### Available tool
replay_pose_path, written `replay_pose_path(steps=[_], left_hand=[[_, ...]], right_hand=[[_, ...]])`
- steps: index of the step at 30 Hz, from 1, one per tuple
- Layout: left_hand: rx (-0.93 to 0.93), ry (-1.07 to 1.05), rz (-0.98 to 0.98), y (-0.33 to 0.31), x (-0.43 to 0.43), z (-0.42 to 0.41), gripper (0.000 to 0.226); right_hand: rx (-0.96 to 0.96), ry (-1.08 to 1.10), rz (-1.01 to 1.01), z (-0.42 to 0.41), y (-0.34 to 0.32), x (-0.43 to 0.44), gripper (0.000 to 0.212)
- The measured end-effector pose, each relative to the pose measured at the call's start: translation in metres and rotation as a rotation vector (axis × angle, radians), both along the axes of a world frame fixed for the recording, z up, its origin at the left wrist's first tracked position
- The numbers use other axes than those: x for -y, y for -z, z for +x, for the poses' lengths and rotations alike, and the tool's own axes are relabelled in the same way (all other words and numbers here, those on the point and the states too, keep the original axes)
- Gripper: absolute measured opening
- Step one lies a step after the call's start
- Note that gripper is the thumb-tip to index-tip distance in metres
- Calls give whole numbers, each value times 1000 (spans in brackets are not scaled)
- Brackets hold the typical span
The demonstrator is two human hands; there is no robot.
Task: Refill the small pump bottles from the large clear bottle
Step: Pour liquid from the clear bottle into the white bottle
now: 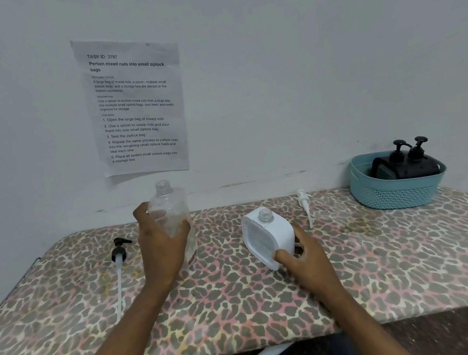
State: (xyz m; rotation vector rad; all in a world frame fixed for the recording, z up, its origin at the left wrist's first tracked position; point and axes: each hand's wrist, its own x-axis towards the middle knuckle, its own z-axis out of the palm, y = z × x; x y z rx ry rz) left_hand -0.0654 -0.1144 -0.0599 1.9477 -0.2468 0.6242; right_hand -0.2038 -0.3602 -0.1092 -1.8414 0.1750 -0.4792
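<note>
My left hand (161,244) grips the large clear bottle (170,204) around its body; the bottle stands upright on the table with its neck uncapped. My right hand (301,255) holds the lower corner of a small white square bottle (268,235), which is tilted with its open neck pointing up and away. A black pump head with a long white tube (118,262) lies on the table left of the clear bottle. A small white pump (305,205) lies right of the white bottle.
A teal basket (394,194) at the back right holds two black pump bottles (408,164). The table (244,302) has a leopard-print cover and stands against a white wall with a printed sheet (135,104) taped on it.
</note>
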Motion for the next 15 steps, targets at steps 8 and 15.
replay_pose_path(steps=[8,15], left_hand=[[18,-11,3,-1,0,-6,96],[213,-183,141,-20,4,-16,113]], right_hand=[[20,-2,5,-1,-1,-2,57],[9,0,-2,1,1,0,57]])
